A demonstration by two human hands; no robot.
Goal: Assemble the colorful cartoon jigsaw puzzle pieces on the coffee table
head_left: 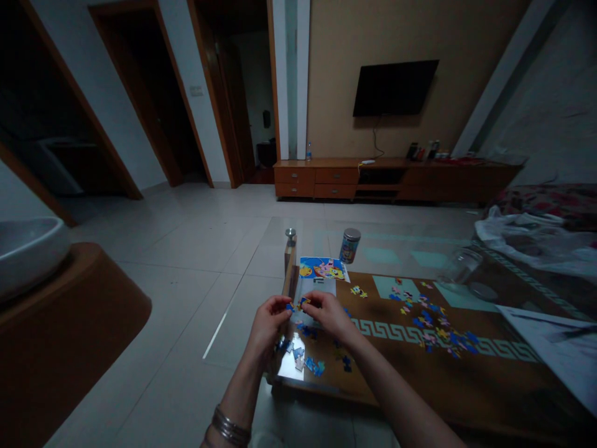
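Above the left end of the glass table, my left hand (pixel 269 318) pinches a small blue jigsaw piece (pixel 290 307) between thumb and fingertips. Close beside it, my right hand (pixel 330 313) grips a blue and yellow jigsaw piece (pixel 304 302). The two pieces are near each other; whether they touch is too small to tell. Loose jigsaw pieces (pixel 314 367) lie below my hands, partly hidden by them. A larger scatter of jigsaw pieces (pixel 441 333) is spread to the right. Beyond my hands lies a colourful cartoon picture sheet (pixel 324 269).
A printed tin can (pixel 349 246) stands behind the picture sheet. To the right are a clear jar (pixel 461 267) on its side, a round lid (pixel 482 291), white papers (pixel 555 348) and a plastic bag (pixel 527 239). A brown stand (pixel 93 317) with a white basin (pixel 32 255) is at far left.
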